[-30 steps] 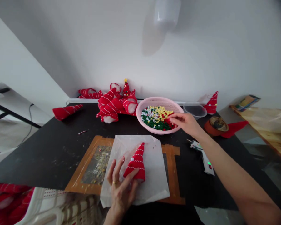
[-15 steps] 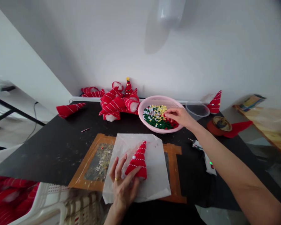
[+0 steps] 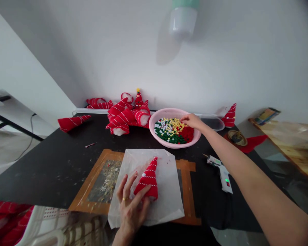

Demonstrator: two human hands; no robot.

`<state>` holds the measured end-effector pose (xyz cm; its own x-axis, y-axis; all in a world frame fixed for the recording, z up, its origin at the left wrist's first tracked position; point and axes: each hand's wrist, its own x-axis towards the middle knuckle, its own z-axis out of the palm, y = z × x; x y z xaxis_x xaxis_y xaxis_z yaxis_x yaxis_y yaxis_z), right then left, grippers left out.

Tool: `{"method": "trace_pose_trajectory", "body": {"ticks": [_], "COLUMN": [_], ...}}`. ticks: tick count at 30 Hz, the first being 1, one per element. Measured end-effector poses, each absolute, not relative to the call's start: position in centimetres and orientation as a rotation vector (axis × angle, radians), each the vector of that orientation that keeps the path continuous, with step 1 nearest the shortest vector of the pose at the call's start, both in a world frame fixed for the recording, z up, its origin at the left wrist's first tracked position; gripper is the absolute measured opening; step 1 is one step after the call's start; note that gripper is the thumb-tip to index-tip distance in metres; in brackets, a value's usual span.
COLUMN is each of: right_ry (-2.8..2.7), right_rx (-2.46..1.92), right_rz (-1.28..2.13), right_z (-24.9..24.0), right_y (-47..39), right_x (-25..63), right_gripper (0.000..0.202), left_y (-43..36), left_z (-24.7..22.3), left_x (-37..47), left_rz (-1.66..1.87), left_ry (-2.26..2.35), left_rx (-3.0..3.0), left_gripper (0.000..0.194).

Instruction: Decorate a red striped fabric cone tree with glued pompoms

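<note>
1. The left hand rests at the near edge of the bench, fingers spread, palm down.
2. Its thumb and fingers press on the wide base of a red cone with white stripes, holding it flat.
3. The cone lies on a sheet of translucent white paper, tip pointing away from the person. One small white pompom sits on its left side.
4. The paper covers part of a brown-framed work mat on the black bench top.
5. The right hand reaches forward over the far rim of a pink bowl. Its fingertips are drawn together and touch the pompoms; whether they pinch one cannot be told.
6. The bowl holds yellow, white, green and red pompoms. It stands beyond the paper, well apart from the cone.
7. A white glue gun lies on the bench right of the paper, under the right forearm.
8. A heap of striped red cones lies left of the bowl, against the wall. A single cone lies further left.
9. Another cone stands upright beyond the bowl to the right, next to a clear lid.
</note>
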<state>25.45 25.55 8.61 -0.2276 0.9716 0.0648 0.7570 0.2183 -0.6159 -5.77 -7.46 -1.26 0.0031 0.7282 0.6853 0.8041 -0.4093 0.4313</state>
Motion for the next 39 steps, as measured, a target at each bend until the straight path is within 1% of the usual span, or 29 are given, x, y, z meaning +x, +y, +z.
{"method": "trace_pose_trajectory", "body": {"ticks": [2,3,7,12,14,17,21,24,27,30,35,39], "right_ry": [-2.133,-2.168,-2.279,-2.377,-2.402,-2.399,-2.318,-2.230,-2.160,-2.105,-1.986,-1.986], "right_rx": [-1.643,-1.675,-1.830,-1.990,-2.028,-2.021,-1.870,-1.699,-1.517,-1.368,-1.084,-0.907], "right_rz": [0.601,0.579,0.502,0.417,0.400,0.393,0.436,0.544,0.716,0.843,1.083,1.298], "right_z": [8.3,8.2,7.5,6.8,6.8,7.1,8.1,9.1,9.9,10.7,11.4,9.8], "right_y": [26.3,26.6,27.4,28.1,28.1,27.9,27.2,26.3,25.1,23.1,16.4,9.7], "right_x": [24.7,24.2,22.3,21.3,21.3,21.7,22.1,22.3,22.3,22.0,20.1,17.7], "right_gripper": [0.007,0.008,0.026,0.030,0.030,0.023,0.010,0.010,0.006,0.012,0.019,0.010], "left_y": [-7.5,-7.6,-7.6,-7.3,-7.3,-7.4,-7.4,-7.4,-7.5,-7.5,-7.5,-7.5], "left_z": [-1.3,-1.3,-1.4,-0.9,-0.8,-0.7,-0.9,-0.9,-0.8,-0.8,-0.8,-0.7], "left_x": [-5.8,-5.8,-5.9,-5.6,-5.5,-5.5,-5.7,-5.7,-5.6,-5.5,-5.4,-5.4], "left_rz": [-1.391,-1.390,-1.385,-1.419,-1.447,-1.454,-1.453,-1.452,-1.461,-1.473,-1.486,-1.479], "left_ry": [-1.656,-1.655,-1.650,-1.626,-1.623,-1.619,-1.606,-1.609,-1.611,-1.620,-1.641,-1.637], "left_rx": [-2.161,-2.163,-2.166,-2.148,-2.138,-2.156,-2.173,-2.172,-2.157,-2.147,-2.141,-2.145], "left_gripper": [0.033,0.034,0.034,0.029,0.028,0.027,0.027,0.028,0.027,0.026,0.027,0.027]}}
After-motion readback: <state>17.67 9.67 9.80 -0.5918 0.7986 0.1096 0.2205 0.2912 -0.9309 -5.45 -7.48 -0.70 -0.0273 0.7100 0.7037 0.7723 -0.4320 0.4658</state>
